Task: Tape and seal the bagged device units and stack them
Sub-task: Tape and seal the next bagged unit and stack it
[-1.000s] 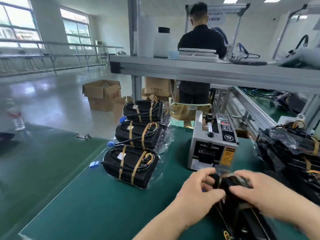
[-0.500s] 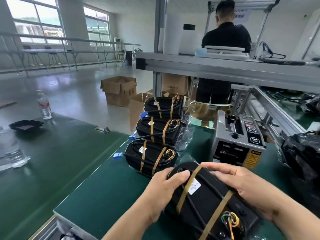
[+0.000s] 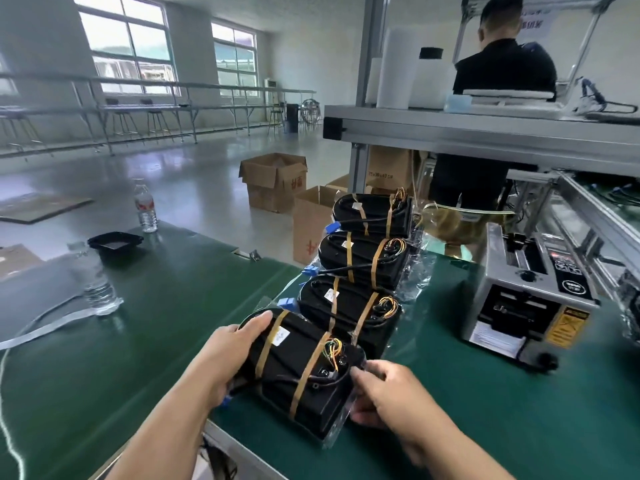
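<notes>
Four units line the green bench; your left hand and right hand, set apart, grip opposite ends of the nearest unit, which sits at the bench's near edge. Released carelessly, it could tip off. Half a second ago you held it raised, short of the row.

Four bagged units, two water bottles, one tape dispenser (and one black tray).

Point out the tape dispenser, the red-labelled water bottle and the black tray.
tape dispenser (image 3: pixel 516 317): head view, front face.
red-labelled water bottle (image 3: pixel 144 204): head view, label.
black tray (image 3: pixel 116 252): head view, front wall.
</notes>
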`<state>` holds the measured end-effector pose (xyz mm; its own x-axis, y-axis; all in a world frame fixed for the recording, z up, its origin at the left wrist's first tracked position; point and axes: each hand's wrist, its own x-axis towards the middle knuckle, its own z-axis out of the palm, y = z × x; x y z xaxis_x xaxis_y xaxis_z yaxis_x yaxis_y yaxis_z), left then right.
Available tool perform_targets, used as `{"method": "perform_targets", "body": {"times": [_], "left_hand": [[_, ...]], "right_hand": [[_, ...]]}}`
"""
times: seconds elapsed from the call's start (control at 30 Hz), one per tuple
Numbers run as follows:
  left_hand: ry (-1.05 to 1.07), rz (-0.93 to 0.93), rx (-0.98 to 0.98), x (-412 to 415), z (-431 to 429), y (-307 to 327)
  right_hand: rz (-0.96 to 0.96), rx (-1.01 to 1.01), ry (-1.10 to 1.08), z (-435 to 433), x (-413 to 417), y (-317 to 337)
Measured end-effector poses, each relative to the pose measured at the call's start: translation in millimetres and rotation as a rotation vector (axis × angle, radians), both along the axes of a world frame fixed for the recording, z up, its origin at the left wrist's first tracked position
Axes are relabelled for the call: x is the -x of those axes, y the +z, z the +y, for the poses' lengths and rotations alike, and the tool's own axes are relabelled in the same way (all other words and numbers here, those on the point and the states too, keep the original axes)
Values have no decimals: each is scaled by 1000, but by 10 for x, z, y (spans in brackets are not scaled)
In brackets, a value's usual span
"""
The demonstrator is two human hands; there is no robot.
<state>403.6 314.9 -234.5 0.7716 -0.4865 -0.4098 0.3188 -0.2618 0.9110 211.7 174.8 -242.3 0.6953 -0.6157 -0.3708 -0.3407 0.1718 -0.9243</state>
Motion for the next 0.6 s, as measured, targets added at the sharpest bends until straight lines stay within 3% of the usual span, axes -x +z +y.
{"method": "perform_targets", "body": {"times": [0.2,0.43,0.6], "left_hand": [[13,-376,-308,-89,-276,-112],[-77,-681,-719,-34,-390,-113],[-68,-721,-740,108,-339,17]], "right_hand": [[-14,36,-170,-11,-56,-123],[121,290,-243,-15,-75,-213],[205,403,-168,-120,69,-121]]}}
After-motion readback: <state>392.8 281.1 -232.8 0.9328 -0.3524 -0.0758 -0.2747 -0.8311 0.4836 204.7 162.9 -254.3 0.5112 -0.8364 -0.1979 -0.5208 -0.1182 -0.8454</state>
